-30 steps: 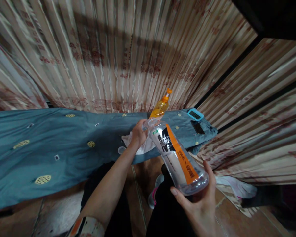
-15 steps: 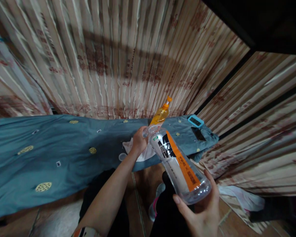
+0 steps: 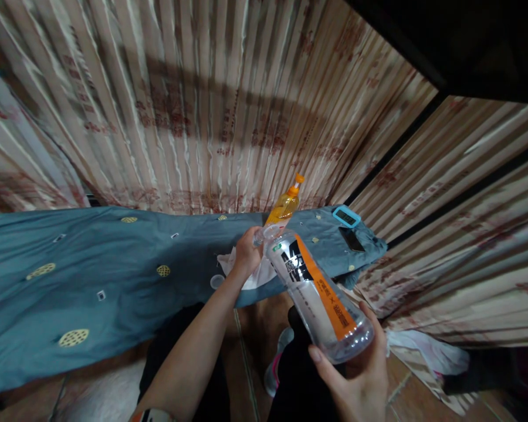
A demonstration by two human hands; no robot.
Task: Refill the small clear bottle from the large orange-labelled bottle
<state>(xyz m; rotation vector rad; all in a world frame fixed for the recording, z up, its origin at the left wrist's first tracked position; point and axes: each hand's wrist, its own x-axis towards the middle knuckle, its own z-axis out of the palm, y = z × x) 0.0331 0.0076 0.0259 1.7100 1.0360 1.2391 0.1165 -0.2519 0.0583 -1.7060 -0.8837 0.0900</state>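
A large clear plastic bottle (image 3: 294, 281) with an orange and black label lies slantwise in the air between my hands, its base towards me. My right hand (image 3: 361, 369) grips the base, thumb on the near side and fingers round the far side. My left hand (image 3: 248, 251) is closed at the neck end. A small clear rim shows there; whether it is part of the bottle or a separate piece I cannot tell. Behind the neck stands a pump bottle (image 3: 284, 205) of yellow liquid with an orange top. A white cloth (image 3: 257, 276) lies beneath my left hand.
A blue-framed digital clock (image 3: 347, 216) and a dark phone (image 3: 351, 239) lie at the right end of the teal cloth-covered surface (image 3: 127, 264). A clear round lid or cup (image 3: 217, 282) rests near its front edge. Pleated curtains (image 3: 193, 105) hang behind.
Both hands keep the same hold on the bottle. The whole view has shifted very slightly; nothing else visibly differs.
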